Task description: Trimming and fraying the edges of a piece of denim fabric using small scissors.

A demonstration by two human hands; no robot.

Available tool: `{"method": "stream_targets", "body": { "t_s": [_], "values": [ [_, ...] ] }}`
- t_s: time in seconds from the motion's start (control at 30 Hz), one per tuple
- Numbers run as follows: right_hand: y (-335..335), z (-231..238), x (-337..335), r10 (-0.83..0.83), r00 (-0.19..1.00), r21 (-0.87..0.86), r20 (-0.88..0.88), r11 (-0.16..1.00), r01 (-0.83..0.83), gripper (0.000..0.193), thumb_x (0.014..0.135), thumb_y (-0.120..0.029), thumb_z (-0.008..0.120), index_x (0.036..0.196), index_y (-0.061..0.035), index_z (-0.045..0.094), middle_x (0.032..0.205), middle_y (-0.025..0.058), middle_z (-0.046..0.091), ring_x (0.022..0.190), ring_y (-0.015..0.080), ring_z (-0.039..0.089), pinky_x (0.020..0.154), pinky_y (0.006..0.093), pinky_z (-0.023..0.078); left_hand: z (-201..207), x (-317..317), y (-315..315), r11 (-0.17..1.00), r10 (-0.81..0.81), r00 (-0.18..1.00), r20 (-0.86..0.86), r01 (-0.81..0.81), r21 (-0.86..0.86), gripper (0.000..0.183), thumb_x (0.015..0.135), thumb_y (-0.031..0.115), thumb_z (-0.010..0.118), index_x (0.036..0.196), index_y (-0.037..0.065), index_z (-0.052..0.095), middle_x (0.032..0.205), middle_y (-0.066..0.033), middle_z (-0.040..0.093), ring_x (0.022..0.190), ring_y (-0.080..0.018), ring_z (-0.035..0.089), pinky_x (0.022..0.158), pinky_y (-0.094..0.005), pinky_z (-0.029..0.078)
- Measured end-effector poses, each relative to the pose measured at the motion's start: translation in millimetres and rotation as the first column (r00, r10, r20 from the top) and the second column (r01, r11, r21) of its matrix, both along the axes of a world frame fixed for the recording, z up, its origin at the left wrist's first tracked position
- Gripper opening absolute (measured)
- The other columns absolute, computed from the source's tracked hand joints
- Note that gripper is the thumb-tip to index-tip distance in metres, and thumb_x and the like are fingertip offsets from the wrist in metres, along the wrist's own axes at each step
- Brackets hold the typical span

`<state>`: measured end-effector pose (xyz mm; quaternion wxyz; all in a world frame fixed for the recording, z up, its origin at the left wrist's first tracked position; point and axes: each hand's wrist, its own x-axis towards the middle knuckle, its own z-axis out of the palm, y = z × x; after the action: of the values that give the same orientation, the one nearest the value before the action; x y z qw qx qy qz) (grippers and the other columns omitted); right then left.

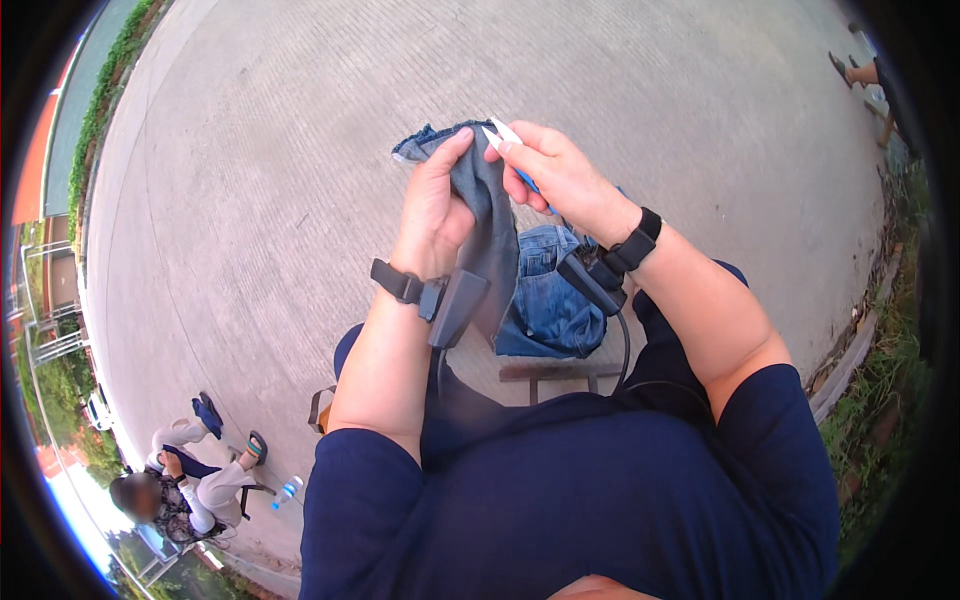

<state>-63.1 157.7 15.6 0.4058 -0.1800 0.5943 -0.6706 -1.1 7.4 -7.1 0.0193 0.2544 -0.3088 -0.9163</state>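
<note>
My left hand (437,205) grips the upper edge of a piece of blue denim clothing (560,318), thumb on top and fingers behind the cloth. The raised part shows its grey-blue side and a frayed dark edge. Lower down, the rest of the denim hangs in a bunch over my lap. My right hand (562,178) is closed around small thread snips (506,134) with two pale pointed blades and a blue handle. Their tips stand slightly apart, right beside the denim's upper edge. Whether the blades touch the cloth I cannot tell.
Dark devices are strapped to my left wrist (460,308) and right wrist (592,280), with cables. A low stool frame (555,373) shows below the denim. At lower left a seated person (190,485) handles dark cloth near a bottle (288,491). Another person's leg (862,74) shows upper right.
</note>
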Motion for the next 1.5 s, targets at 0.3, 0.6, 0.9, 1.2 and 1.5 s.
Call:
{"method": "stream_targets", "body": {
  "t_s": [0.3, 0.6, 0.9, 1.2, 1.5],
  "values": [
    [-0.9, -1.9, -0.6, -0.008, 1.0, 0.017, 0.015, 1.0, 0.008, 0.022, 0.096, -0.023, 0.043, 0.098, -0.0059, 0.057, 0.059, -0.0015, 0.052, 0.044, 0.0026, 0.039, 0.04, 0.0184, 0.028, -2.9, -0.4, 2.0, 0.999, 0.014, 1.0, 0.005, -0.014, -0.029, 0.016, 0.089, 0.015, 0.06, 0.097, 0.001, 0.061, 0.094, -0.0096, 0.066, 0.086, -0.0205, 0.065, 0.079, -0.0342, 0.053],
    [-0.6, -2.2, -2.2, -0.003, 1.0, 0.037, 0.018, 0.999, 0.003, 0.022, 0.096, -0.023, 0.043, 0.098, -0.0059, 0.057, 0.059, -0.0012, 0.052, 0.044, 0.0029, 0.039, 0.04, 0.0186, 0.028, -4.6, -0.5, 1.5, 0.998, 0.012, 1.0, 0.009, -0.011, -0.069, 0.016, 0.088, 0.015, 0.06, 0.097, 0.001, 0.061, 0.094, -0.0096, 0.066, 0.086, -0.0199, 0.065, 0.079, -0.0337, 0.053],
    [0.6, -6.9, -17.5, -0.214, 0.977, -0.05, 0.005, 0.976, 0.214, 0.021, 0.095, -0.021, 0.045, 0.1, -0.004, 0.057, 0.067, -0.0013, 0.053, 0.05, 0.0025, 0.04, 0.043, 0.0184, 0.03, -9.3, -0.8, 2.2, 0.997, 0.027, 0.999, 0.045, -0.024, -0.068, 0.014, 0.089, 0.013, 0.059, 0.095, 0.001, 0.062, 0.09, -0.0098, 0.068, 0.081, -0.0201, 0.066, 0.075, -0.0333, 0.055],
    [-2.1, -12.1, -28.3, -0.046, 0.993, -0.045, -0.109, 0.998, 0.042, 0.019, 0.088, -0.019, 0.065, 0.101, -0.0062, 0.06, 0.075, -0.0076, 0.051, 0.057, -0.001, 0.036, 0.047, 0.0164, 0.027, -2.8, 2.1, 2.3, 0.992, -0.021, 1.0, 0.0, 0.021, -0.121, 0.016, 0.089, 0.012, 0.059, 0.096, -0.001, 0.063, 0.091, -0.0102, 0.068, 0.081, -0.0199, 0.067, 0.073, -0.0328, 0.055],
    [-3.4, -16.9, -21.5, -0.037, 0.999, -0.135, 0.01, 0.99, 0.038, 0.016, 0.089, -0.021, 0.062, 0.091, -0.0065, 0.056, 0.072, -0.006, 0.047, 0.06, 0.0009, 0.039, 0.048, 0.0172, 0.029, 3.5, 4.9, 1.7, 0.992, -0.034, 0.999, -0.023, 0.031, -0.12, 0.024, 0.091, 0.02, 0.059, 0.101, -0.001, 0.062, 0.096, -0.0119, 0.067, 0.086, -0.0211, 0.066, 0.078, -0.0327, 0.054]
  ]
}}
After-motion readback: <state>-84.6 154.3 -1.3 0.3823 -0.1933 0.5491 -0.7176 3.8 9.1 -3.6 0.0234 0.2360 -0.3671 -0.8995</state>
